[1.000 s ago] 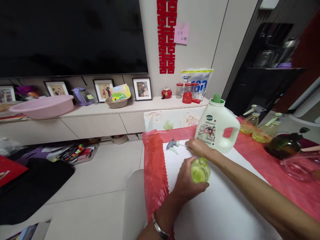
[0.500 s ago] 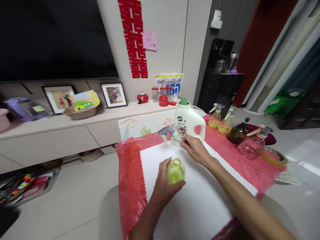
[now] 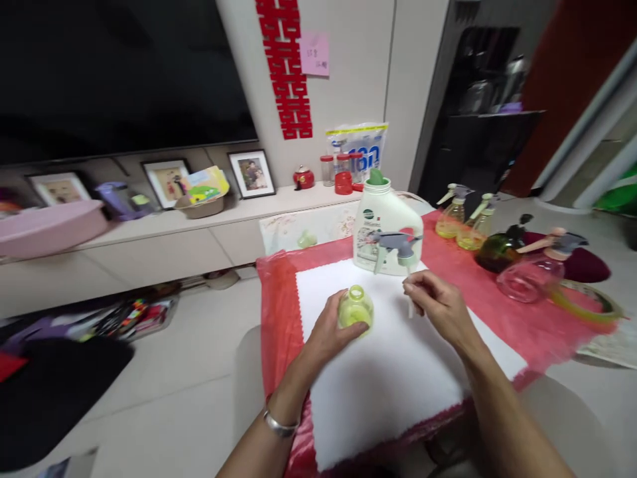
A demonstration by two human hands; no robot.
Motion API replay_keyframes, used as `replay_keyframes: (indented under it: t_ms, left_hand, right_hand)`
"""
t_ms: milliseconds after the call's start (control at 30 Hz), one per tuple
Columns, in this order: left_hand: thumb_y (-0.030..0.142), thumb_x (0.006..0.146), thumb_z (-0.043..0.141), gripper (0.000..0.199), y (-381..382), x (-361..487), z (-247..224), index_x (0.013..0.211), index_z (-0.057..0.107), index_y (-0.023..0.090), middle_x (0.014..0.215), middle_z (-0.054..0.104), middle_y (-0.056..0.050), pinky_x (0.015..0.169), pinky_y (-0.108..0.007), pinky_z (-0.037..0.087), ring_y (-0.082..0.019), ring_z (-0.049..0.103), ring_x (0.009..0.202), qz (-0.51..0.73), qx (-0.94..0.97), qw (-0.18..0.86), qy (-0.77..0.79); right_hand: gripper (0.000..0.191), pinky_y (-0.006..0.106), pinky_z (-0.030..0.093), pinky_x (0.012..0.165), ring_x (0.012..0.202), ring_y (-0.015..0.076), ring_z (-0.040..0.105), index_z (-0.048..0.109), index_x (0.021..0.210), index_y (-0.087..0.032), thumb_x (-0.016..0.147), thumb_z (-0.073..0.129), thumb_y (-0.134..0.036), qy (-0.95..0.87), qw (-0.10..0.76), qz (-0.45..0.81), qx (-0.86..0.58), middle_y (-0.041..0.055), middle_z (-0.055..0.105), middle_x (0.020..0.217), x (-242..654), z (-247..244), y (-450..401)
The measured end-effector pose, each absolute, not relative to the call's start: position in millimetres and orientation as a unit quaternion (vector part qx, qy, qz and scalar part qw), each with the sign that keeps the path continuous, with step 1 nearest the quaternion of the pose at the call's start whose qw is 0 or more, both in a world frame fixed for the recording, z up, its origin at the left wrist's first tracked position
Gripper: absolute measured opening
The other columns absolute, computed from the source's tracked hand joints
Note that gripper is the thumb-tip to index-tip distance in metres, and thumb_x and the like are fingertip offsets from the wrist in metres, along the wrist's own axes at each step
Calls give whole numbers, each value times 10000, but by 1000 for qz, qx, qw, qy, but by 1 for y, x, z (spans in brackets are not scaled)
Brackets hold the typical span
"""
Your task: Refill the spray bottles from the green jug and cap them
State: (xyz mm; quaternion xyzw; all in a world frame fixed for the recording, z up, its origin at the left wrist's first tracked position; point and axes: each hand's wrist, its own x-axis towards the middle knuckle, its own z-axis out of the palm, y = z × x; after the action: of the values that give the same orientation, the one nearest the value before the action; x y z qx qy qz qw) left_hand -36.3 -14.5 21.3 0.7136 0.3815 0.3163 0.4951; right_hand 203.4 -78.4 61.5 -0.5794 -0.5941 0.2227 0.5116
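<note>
Two hands work over the white cloth: the left hand curls around the open yellow-green bottle near the cloth's left edge, while the right hand pinches the gray spray head's tube upright, before the white jug.

1 open yellow-green bottle, 1 loose spray head, 1 big pale jug, 2 spray bottles with yellow liquid, 1 pink spray bottle and 1 dark green bottle, plus a solid 3 framed photos, 3 red-lidded jars, 1 pink basin, 1 pink sticky note
</note>
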Motion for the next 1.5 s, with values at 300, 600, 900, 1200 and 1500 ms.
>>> replay_keyframes:
  t_ms: [300, 600, 900, 1200, 1500]
  left_hand:
    - [315, 695, 846, 820, -23, -43, 33, 1412, 471, 183, 1382, 546, -143, 1112, -453, 398, -331, 501, 1309, 285, 737, 457, 408]
    - [350, 616, 905, 1006, -20, -58, 48, 1474, 397, 214, 1525, 418, -185, 1132, -539, 389, -371, 470, 1363, 306, 697, 481, 434]
    - [426, 679, 890, 715, -17, -51, 120, 1307, 610, 228, 1181, 695, -83, 911, -349, 535, -207, 674, 1040, 464, 582, 603, 286]
    - [341, 778, 821, 251, -21, -35, 156, 995, 777, 223, 764, 738, 4, 584, -227, 503, -111, 621, 628, 492, 619, 533, 301]
    - [391, 740, 870, 359, 1, -53, 193, 1014, 758, 189, 770, 742, 5, 600, -224, 521, -104, 652, 616, 611, 612, 412, 287]
  right_hand:
    - [542, 106, 403, 509, 534, 41, 462, 582, 966, -56, 903, 612, -594, -588, 524, 261, -557, 30, 480, 659, 203, 52, -80]
    - [547, 111, 424, 522, 529, 43, 464, 598, 947, -60, 931, 591, -607, -616, 498, 293, -535, 25, 463, 635, 179, 53, -84]
    - [464, 78, 415, 521, 540, 22, 465, 621, 961, -70, 971, 592, -533, -647, 491, 309, -495, 17, 466, 633, 163, 66, -93]
    - [426, 100, 456, 549, 594, 27, 508, 663, 1033, -78, 971, 609, -496, -650, 514, 300, -473, 56, 552, 807, 153, 67, -100]
    - [558, 121, 457, 540, 572, 46, 499, 648, 1065, -43, 881, 641, -570, -575, 551, 294, -529, 59, 532, 747, 185, 49, -78]
